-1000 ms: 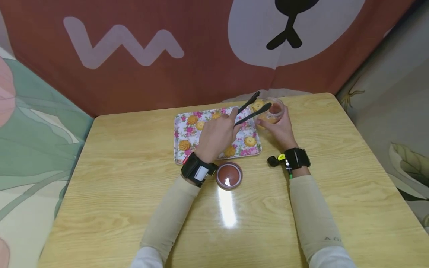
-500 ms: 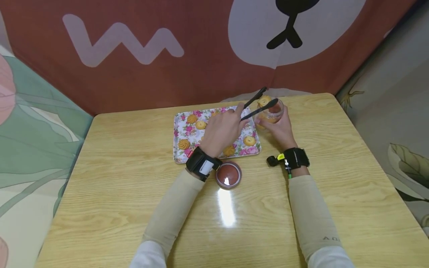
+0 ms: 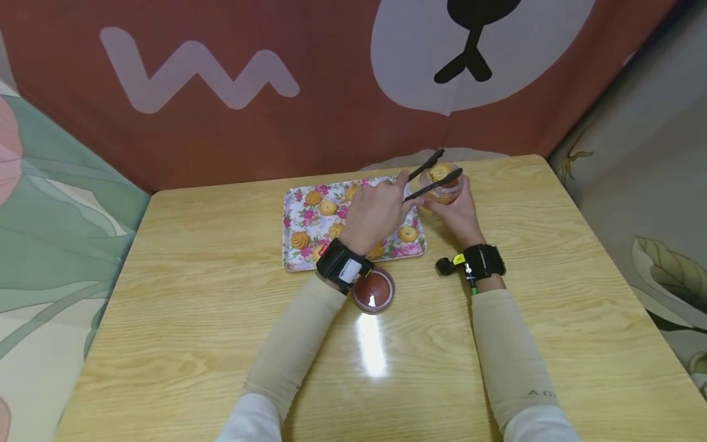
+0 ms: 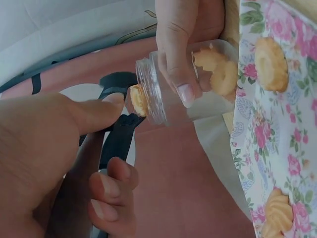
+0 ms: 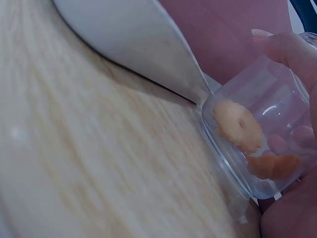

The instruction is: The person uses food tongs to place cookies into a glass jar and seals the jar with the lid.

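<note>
My left hand (image 3: 375,215) grips black tongs (image 3: 436,183), whose tips pinch a round piped cookie (image 4: 139,101) right at the mouth of a clear jar (image 4: 163,110). Fingers of my right hand (image 3: 461,215) wrap the jar from its right side, by the tray's far right corner. Inside the jar, a ring-shaped cookie (image 5: 237,125) and another cookie (image 5: 273,166) lie near the bottom. A flowered tray (image 3: 291,216) with several cookies stands under and left of my left hand, which hides part of it.
A round reddish-brown lid (image 3: 374,290) lies on the wooden table (image 3: 221,331) just in front of the tray, close to my left wrist. Behind the table's back edge hangs a reddish-brown cloth (image 3: 221,141) with printed shapes.
My left hand has moved right with the tongs, bringing the cookie from beside the jar, up past its rim, to over its mouth. The right hand and jar have stayed nearly in place.
</note>
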The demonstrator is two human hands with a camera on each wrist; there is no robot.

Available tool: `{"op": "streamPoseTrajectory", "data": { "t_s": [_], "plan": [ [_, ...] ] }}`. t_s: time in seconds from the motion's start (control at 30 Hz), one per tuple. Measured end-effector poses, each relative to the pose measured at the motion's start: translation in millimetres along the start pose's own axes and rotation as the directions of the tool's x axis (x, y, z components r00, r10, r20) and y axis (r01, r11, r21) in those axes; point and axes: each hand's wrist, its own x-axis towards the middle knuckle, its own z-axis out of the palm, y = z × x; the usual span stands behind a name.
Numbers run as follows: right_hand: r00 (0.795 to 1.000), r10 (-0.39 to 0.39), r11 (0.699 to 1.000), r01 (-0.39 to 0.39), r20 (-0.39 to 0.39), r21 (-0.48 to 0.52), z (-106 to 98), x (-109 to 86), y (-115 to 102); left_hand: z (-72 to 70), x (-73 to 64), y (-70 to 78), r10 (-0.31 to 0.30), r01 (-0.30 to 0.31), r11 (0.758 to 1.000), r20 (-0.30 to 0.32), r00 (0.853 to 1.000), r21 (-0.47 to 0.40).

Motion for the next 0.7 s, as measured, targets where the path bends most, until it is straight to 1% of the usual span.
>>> {"op": "streamPoseTrajectory", "data": {
  "t_s": [0.17, 0.27, 0.4, 0.57, 0.7],
  "plan": [
    [1.0, -0.019, 0.999, 0.019, -0.009, -0.029, 4.6, -7.5, -21.7, 1.6, 1.0, 1.1, -0.022, 0.023, 1.0, 0.01, 1.0, -0.022],
    [0.999, -0.037, 0.999, 0.036, -0.019, -0.037, 3.6, -3.2, -12.1, 2.1, 1.5, 1.7, -0.041, 0.042, 0.998, 0.022, 0.999, -0.05],
    [0.998, -0.055, 0.998, 0.054, -0.024, -0.026, 0.8, 5.5, 8.6, 2.6, 2.0, 2.2, -0.048, 0.05, 0.996, 0.028, 0.998, -0.07],
    [0.998, -0.055, 0.998, 0.055, -0.019, -0.011, 0.3, 5.8, 9.1, 2.9, 0.9, 0.6, -0.047, 0.047, 0.996, 0.011, 0.999, -0.071],
    [0.999, -0.036, 0.999, 0.036, -0.017, -0.031, 0.0, 5.8, 7.4, 1.8, -1.9, -2.5, -0.046, 0.044, 0.996, -0.018, 0.999, -0.078]
  ]
}}
